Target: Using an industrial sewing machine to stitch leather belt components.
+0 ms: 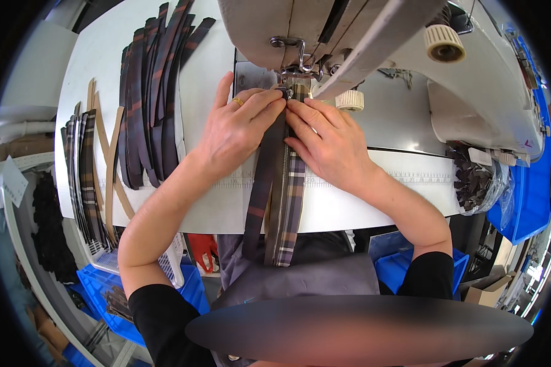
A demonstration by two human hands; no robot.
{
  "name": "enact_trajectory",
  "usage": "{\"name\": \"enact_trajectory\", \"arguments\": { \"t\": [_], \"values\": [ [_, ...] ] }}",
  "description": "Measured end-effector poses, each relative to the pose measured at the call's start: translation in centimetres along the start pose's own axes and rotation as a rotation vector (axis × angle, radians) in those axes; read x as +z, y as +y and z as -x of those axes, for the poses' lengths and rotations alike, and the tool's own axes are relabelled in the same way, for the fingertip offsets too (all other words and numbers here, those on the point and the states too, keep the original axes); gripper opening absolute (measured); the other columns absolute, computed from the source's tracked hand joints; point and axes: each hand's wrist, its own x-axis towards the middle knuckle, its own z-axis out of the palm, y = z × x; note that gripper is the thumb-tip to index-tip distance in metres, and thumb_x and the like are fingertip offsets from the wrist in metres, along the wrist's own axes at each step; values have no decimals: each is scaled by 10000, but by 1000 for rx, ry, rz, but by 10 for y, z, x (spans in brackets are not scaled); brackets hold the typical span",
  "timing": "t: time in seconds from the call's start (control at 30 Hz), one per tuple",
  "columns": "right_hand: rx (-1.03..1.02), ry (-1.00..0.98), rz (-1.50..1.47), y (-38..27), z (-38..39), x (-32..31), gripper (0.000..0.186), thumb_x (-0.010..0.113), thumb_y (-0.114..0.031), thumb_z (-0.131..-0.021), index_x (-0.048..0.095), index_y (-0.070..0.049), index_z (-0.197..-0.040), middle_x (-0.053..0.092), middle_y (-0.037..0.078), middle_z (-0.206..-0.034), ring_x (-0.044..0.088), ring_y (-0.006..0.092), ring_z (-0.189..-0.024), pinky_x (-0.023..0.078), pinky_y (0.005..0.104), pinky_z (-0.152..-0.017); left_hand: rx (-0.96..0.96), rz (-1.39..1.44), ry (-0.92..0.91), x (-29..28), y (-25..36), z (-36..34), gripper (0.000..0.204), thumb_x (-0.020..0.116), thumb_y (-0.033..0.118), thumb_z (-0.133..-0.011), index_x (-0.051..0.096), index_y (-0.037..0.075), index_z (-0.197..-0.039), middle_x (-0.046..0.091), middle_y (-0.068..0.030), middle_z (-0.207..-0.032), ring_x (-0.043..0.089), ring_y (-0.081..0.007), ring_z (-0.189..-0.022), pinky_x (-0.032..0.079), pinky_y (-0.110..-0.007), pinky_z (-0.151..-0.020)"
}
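Observation:
My left hand (239, 125) pinches the upper end of a dark rust-striped strip (257, 208) and a zipper tape (275, 226) just before the presser foot (297, 85) of a sewing machine (257, 24). My right hand (327, 134) grips the same bundle from the right, its fingertips close to my left ones, over a plaid strip (294, 202) sewn or laid alongside the zipper; which, I cannot tell. The bundle hangs down over the front edge of the white table (379, 196). The exact stitching point is partly hidden by fingers and foot.
Dark striped strips (150, 104) and plaid and tan strips (86, 177) lie at left, above a white basket (171, 263) and blue crate (113, 312). A bag of dark pieces (471, 183) and blue bins (520, 208) sit right. The machine arm overhangs the upper right.

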Motion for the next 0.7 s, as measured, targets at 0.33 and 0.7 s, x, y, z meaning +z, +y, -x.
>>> {"name": "enact_trajectory", "arguments": {
  "t": [0.33,0.7],
  "values": [
    [0,5,-11,0,1,-1,442,750,-193,-730,647,-40,-1132,601,52,-1219,566,229,-1080,491,334,-781,-14,31,15,1,-1,-4,378,606,-15,-713,638,34,-1087,603,-47,-1165,614,-186,-1062,255,-580,-1088],
    [3,12,-34,0,0,-3,424,750,-186,-723,655,-37,-1109,615,54,-1198,583,220,-1049,497,320,-777,-6,8,23,1,0,-5,383,599,-31,-712,647,34,-1085,618,-43,-1160,623,-170,-1055,243,-575,-1089]
  ]
}}
